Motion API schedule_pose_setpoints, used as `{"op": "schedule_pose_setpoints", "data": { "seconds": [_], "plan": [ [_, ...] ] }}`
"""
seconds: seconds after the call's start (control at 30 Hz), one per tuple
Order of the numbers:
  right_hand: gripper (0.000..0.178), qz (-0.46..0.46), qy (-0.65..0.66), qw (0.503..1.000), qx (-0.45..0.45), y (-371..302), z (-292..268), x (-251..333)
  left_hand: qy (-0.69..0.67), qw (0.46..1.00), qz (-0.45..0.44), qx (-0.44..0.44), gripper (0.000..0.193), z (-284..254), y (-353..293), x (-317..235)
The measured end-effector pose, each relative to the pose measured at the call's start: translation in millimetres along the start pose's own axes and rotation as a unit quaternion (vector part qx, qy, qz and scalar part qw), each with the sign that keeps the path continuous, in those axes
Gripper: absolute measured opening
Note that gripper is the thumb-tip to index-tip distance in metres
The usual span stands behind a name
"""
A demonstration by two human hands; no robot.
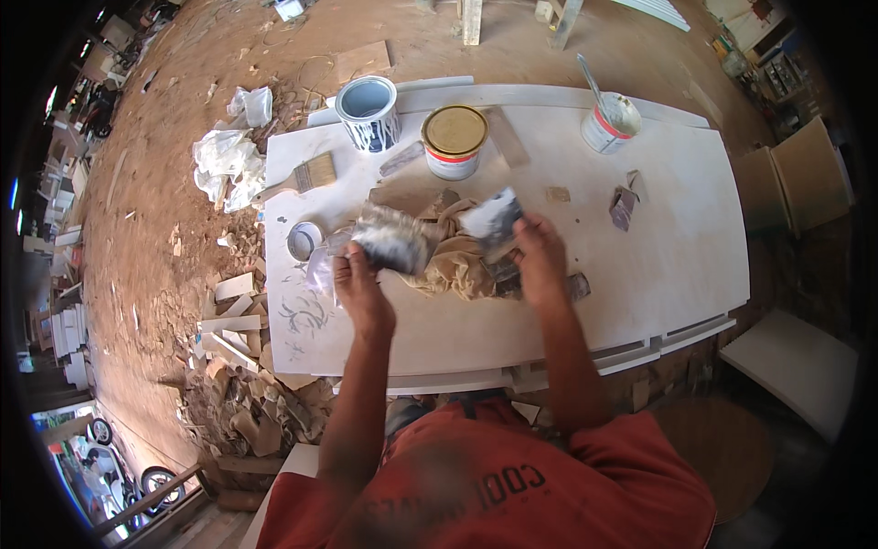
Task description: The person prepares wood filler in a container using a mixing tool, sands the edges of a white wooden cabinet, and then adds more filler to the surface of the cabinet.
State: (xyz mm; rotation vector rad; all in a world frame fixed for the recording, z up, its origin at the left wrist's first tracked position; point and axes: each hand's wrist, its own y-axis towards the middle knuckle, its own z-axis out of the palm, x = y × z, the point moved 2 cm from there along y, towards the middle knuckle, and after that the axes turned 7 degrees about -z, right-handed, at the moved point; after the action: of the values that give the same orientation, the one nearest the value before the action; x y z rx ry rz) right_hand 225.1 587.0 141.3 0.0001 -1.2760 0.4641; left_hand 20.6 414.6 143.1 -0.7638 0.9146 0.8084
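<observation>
A red fabric shirt (567, 485) fronts the near edge of the white rectangular worktop (668, 284); left hand (363, 295) and right hand (541, 256) grip blurred black-and-white sheets (398, 242), neither set down.

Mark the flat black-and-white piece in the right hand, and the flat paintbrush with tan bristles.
Flat black-and-white piece (491, 220) in the right hand (541, 253): head view, its blurred middle.
Flat paintbrush with tan bristles (316, 172): head view, on the bristles.
</observation>
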Motion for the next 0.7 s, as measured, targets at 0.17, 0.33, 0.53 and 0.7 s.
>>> {"op": "schedule_pose_setpoints", "data": {
  "seconds": [0.17,0.33,0.53,0.7],
  "plan": [
    [0.048,-0.044,-0.099,0.989,0.096,116,13,52,0.333,0.941,-0.049,-0.035,0.023,-15,-9,-17],
    [0.095,-0.284,-0.673,0.660,0.177,131,120,93,0.647,0.757,0.093,-0.009,0.048,-30,-13,-4],
    [0.115,-0.237,-0.767,0.530,0.273,156,147,93,0.735,0.576,0.081,0.348,0.079,-23,-18,-12],
    [0.098,-0.264,-0.677,0.647,0.233,171,117,142,0.751,0.538,0.084,0.372,0.086,-11,-6,-20]
  ]
}}
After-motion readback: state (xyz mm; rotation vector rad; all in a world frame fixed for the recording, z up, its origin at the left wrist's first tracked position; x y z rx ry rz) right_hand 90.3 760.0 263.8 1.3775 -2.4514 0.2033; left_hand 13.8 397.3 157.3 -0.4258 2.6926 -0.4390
